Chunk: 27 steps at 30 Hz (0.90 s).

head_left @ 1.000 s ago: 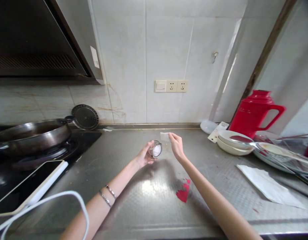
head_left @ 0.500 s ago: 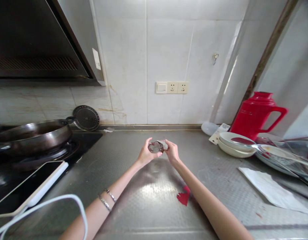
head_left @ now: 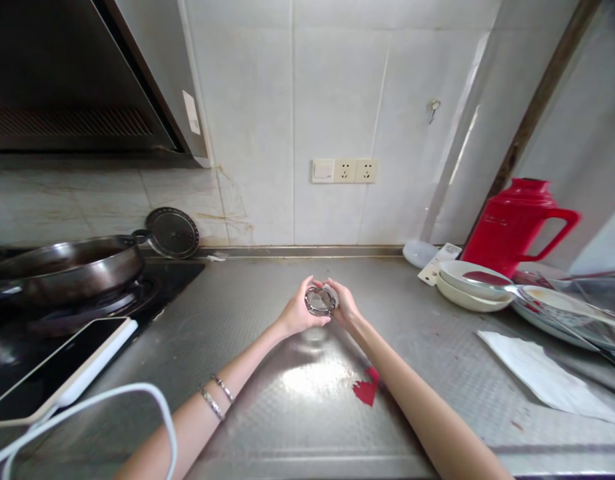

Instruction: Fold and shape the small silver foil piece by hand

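Observation:
Over the middle of the steel counter, my left hand curls round the side of a small clear glass, whose round rim faces the camera. My right hand is closed at the glass's right side, with a bit of something white, perhaps tissue or cloth, between its fingers and the glass. Two silver bracelets circle my left wrist. A torn red piece lies on the counter beside my right forearm.
On the left are a pan on the stove, a phone and a white cable. On the right stand a red thermos, stacked bowls, plates with utensils, and a white paper sheet lying flat.
Both hands and the glass have shifted slightly right, and the glass's rim is turned more toward the camera. Less of the white material shows. The view has tilted slightly.

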Available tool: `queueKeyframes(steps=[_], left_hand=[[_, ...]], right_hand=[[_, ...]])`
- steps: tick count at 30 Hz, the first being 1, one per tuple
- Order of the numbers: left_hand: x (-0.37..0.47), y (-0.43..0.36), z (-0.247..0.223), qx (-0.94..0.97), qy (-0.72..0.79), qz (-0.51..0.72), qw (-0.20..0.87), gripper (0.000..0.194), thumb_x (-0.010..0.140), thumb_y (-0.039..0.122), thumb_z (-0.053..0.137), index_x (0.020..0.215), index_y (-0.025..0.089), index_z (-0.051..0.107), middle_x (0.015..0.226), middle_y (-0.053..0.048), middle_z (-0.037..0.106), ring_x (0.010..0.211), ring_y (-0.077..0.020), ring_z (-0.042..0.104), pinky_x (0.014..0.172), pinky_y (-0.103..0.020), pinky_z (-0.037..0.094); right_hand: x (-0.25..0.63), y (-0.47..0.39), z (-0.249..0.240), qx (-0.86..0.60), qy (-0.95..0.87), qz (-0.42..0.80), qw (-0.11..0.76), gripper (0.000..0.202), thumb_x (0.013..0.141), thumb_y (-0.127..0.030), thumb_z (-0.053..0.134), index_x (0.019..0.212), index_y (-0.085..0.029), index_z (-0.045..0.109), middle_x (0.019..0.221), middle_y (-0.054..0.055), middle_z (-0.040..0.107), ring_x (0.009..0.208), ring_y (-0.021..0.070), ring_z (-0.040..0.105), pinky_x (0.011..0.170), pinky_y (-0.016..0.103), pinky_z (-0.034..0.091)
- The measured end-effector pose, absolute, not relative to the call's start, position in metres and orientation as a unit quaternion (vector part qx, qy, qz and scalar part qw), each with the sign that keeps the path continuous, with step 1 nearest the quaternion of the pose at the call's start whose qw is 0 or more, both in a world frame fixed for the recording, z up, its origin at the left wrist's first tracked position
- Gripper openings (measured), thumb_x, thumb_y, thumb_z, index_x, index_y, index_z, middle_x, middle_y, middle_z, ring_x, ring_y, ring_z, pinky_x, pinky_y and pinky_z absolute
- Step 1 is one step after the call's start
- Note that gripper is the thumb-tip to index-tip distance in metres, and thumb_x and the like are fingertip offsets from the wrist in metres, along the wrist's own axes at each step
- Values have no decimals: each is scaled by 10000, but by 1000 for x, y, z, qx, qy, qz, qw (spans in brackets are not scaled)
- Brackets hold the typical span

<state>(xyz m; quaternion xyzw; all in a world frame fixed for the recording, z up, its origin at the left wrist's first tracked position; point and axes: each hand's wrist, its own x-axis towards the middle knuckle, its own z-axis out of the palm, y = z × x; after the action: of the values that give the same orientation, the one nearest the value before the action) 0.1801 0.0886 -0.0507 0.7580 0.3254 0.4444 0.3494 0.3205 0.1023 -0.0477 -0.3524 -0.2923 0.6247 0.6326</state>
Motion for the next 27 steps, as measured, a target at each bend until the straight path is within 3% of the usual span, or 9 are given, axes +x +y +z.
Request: queueKeyframes(steps=[5, 10, 18, 27], left_hand=[[180, 87, -51, 764, 328, 432, 350, 1072, 526, 247, 819, 1420, 181, 231, 1298, -149, 513, 1182, -278, 514, 1047, -443, 364], [181, 85, -52, 757, 343, 426, 356, 1123, 517, 268, 833, 1443, 175, 206, 1311, -161, 507, 1203, -302, 492, 1055, -467, 347], [183, 82, -50, 754, 355, 404, 378, 1121, 549, 259, 799, 1450, 88, 155, 1255, -194, 547, 1139, -284, 546, 1017, -439, 394], [183, 82, -51, 733, 361, 414, 402, 1128, 539, 268, 818, 1453, 125, 171, 1200, -163, 587, 1116, -279, 561, 1001, -445, 404]], right_hand=[[325, 99, -46, -349, -327, 653, 587, 392, 901, -459, 419, 1014, -155, 640, 977, 98, 728, 848, 236, 690, 763, 378, 547], [328, 96, -40, -335, -374, 676, 539, 545, 930, -541, 310, 1125, -131, 612, 1119, 138, 679, 976, 237, 660, 835, 370, 523], [333, 93, -31, -343, -370, 706, 497, 625, 927, -571, 283, 1214, -90, 559, 1094, 169, 681, 946, 247, 665, 861, 411, 505], [337, 93, -32, -307, -340, 734, 501, 606, 935, -513, 227, 1167, -90, 594, 992, 152, 715, 843, 237, 681, 784, 394, 531]])
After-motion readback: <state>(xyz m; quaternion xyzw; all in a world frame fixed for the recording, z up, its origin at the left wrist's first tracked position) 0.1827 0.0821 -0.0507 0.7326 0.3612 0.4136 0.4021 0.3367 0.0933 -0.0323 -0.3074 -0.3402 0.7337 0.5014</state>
